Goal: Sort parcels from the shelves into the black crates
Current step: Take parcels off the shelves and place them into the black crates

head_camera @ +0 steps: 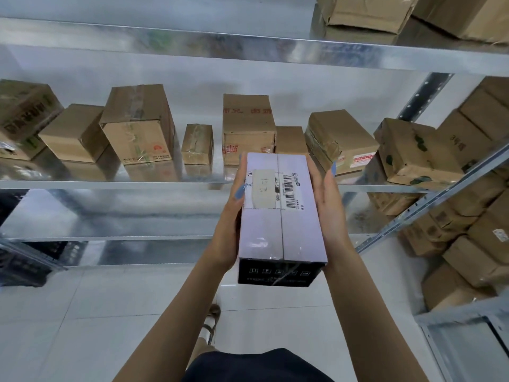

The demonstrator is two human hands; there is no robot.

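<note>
A long pale lilac parcel (pixel 278 232) with a dark end face and a barcode label is held in front of the middle metal shelf (pixel 110 184). My left hand (pixel 230 224) presses its left side and my right hand (pixel 329 213) presses its right side. The label faces up. Several brown cardboard parcels stand in a row on the shelf behind it, among them a tall one (pixel 248 125) and a small one (pixel 197 144). A black crate (pixel 24 267) shows at the lower left under the shelving, partly hidden.
More brown parcels are stacked on the right-hand shelving (pixel 468 216) and on the top shelf (pixel 366 12). A slanted metal shelf beam (pixel 429 208) runs at the right. White tiled floor (pixel 96 312) lies below, with my foot (pixel 212 318) on it.
</note>
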